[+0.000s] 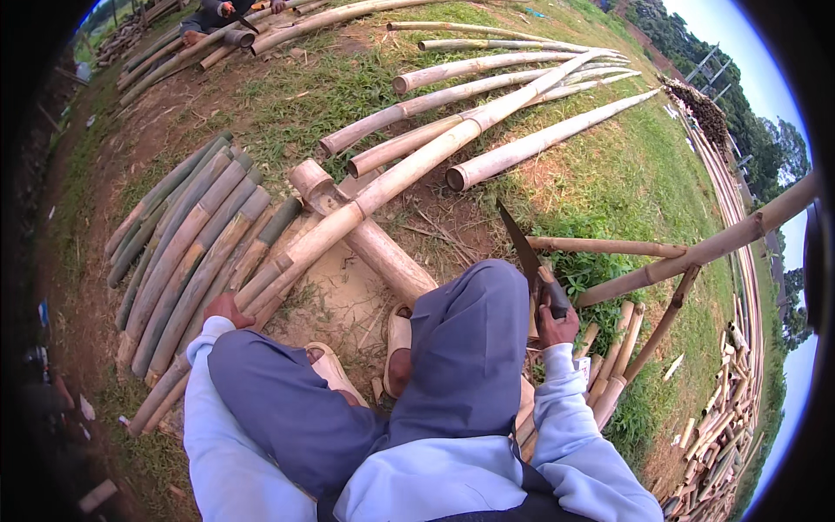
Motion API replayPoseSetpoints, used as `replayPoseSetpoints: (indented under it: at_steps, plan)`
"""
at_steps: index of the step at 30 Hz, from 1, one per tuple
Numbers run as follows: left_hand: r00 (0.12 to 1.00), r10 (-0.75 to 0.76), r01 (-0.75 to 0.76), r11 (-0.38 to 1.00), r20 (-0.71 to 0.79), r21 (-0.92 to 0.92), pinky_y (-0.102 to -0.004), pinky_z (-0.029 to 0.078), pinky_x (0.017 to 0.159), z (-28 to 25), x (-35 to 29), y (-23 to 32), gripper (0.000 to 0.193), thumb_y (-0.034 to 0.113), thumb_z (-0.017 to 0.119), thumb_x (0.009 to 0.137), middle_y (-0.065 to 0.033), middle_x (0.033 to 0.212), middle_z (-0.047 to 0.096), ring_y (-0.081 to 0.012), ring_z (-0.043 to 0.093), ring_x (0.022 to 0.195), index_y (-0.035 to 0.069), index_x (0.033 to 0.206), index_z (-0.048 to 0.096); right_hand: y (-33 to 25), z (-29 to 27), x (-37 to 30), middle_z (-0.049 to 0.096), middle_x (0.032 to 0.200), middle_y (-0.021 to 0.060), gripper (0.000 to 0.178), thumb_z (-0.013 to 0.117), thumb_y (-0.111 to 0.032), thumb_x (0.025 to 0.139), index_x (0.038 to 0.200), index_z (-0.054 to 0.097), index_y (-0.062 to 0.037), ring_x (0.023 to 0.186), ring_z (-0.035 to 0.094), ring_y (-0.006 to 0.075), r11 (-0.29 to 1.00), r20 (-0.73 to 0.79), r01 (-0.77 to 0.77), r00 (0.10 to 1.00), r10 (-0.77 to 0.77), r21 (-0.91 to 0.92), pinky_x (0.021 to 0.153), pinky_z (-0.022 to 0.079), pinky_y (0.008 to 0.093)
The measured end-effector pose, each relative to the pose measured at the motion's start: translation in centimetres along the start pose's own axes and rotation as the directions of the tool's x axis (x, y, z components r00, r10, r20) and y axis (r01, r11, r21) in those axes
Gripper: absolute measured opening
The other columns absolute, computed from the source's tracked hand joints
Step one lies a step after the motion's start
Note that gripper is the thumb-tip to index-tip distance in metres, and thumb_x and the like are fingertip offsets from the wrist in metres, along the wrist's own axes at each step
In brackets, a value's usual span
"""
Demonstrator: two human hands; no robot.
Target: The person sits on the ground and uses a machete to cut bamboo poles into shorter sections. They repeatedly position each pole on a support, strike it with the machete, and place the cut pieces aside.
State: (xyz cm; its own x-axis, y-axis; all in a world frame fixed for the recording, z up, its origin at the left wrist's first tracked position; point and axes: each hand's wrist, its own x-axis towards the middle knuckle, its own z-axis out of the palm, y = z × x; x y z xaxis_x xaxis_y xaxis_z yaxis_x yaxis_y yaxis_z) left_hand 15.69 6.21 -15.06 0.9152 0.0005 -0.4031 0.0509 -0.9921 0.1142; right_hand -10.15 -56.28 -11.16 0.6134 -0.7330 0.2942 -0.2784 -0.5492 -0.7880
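My right hand (557, 328), beside my right knee, is closed around the handle of a handsaw (520, 246). Its dark blade points up and away, apart from any bamboo. A long bamboo pole (417, 174) slants from the lower left to the far right, crossing a thick notched log (387, 254) in front of me. Beside my left knee, my left hand (228, 311) is curled against the near part of this pole; some fingers are hidden. Cut bamboo pieces (196, 235) lie side by side left of the pole, several with greenish skins.
Long bamboo poles (539, 143) lie on the grass ahead. A bamboo frame (678, 265) stands on the right, with a heap of short offcuts (718, 444) beyond it. Sawdust (335, 291) covers the ground by my sandals. Another person (209, 19) works at the far left.
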Motion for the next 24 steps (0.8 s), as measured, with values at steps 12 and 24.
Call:
replayPoseSetpoints:
  at_steps: [12,24]
  plan:
    - [1.0,0.019,-0.019,0.999,-0.013,-0.039,-0.0479,0.053,0.096,0.6,0.0,-0.7,0.075,0.042,0.088,0.059,-0.0211,0.112,0.073,-0.0394,0.068,0.109,0.007,0.123,0.07,-22.0,-1.9,-5.2,0.062,0.071,0.0075,0.04,0.068,-0.006,0.087,0.123,0.06,0.0098,0.06,0.062,0.0149,0.79,0.536,-0.197,0.822,-0.189,0.581,0.057,0.05,0.0264]
    - [0.997,0.069,-0.07,0.997,-0.024,-0.035,-0.0516,0.053,0.094,1.2,-0.1,-1.5,0.067,0.04,0.086,0.065,-0.0236,0.109,0.073,-0.0432,0.068,0.105,0.003,0.118,0.07,-19.6,11.2,-9.5,0.064,0.074,0.0073,0.015,0.075,-0.003,0.086,0.096,0.065,0.0012,0.062,0.062,0.0149,0.897,0.68,-0.007,0.654,-0.331,0.442,0.06,0.049,0.0287]
